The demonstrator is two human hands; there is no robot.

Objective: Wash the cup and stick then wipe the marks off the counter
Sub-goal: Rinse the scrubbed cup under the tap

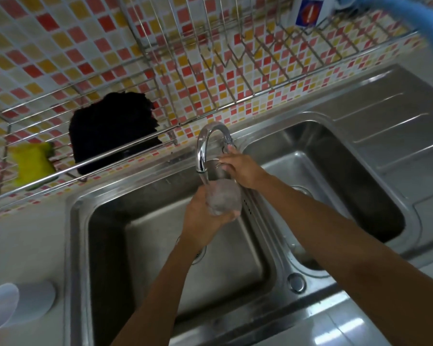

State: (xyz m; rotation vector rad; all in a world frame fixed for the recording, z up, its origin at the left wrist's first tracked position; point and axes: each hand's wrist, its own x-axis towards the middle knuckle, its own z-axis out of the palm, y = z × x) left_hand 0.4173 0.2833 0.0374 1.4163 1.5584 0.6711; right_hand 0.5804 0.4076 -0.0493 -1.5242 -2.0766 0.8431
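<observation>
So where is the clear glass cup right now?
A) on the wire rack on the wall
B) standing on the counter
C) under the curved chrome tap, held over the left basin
C: the left hand holds the clear glass cup beneath the spout of the curved chrome tap, above the left steel basin.

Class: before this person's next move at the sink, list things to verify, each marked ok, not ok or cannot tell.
1. Grip of left hand on clear glass cup: ok.
2. Cup under curved chrome tap spout: ok.
3. Hold of right hand on tap lever: ok.
4. Cup rinsed clean inside: cannot tell.
5. Washing the stick next: not ok, none visible.
6. Yellow sponge waiting on wire rack: ok.
</observation>
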